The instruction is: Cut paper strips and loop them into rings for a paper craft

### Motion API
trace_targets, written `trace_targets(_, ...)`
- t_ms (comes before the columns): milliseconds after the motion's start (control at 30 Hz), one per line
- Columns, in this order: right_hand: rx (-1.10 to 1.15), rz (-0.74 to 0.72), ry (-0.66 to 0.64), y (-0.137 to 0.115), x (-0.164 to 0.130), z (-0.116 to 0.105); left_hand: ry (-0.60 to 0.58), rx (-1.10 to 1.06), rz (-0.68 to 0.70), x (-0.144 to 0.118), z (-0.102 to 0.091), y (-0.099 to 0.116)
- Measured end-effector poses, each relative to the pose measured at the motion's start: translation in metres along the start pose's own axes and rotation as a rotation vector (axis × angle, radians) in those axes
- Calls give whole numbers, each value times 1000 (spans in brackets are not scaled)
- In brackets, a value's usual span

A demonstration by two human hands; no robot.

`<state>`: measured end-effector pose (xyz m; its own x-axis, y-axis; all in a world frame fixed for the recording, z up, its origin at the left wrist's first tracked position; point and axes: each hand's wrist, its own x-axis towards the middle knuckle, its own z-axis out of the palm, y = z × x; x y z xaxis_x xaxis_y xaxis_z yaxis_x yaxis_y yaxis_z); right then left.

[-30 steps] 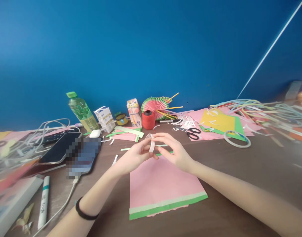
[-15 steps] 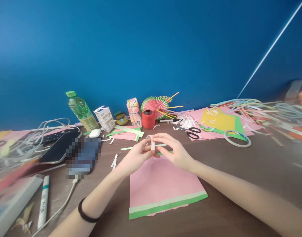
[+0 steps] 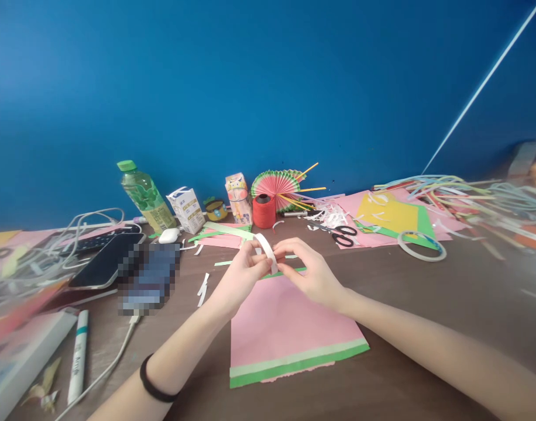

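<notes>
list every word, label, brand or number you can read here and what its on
"Acryl…", on the white marker with a teal band; last letters unclear.
Green-capped clear plastic bottle: label too blurred to read.
White boxy carton with blue trim: print too small to read.
Pink patterned carton: print too small to read.
Dark rectangular phone, cable plugged in: screen pixelated, unreadable.

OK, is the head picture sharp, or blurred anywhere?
Head view, centre: the white tape roll and pink sheet look fairly clear. Head view, sides: coloured strips at right and the pale box at lower left smear; the plugged-in phone's screen is pixelated.
</notes>
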<state>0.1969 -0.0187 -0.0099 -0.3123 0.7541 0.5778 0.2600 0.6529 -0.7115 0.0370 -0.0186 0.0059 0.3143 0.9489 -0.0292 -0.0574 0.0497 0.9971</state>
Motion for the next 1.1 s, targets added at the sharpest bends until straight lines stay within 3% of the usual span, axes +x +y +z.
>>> trace_targets(433, -4, 11, -1, 0, 1, 0, -2, 2, 9, -1, 3, -1)
trace_targets(700, -35, 20, 29, 1, 1, 0, 69, 82, 13, -5, 12, 1)
trace_targets(1100, -258, -124, 41, 3, 0, 1, 109, 154, 80, -9, 17, -7)
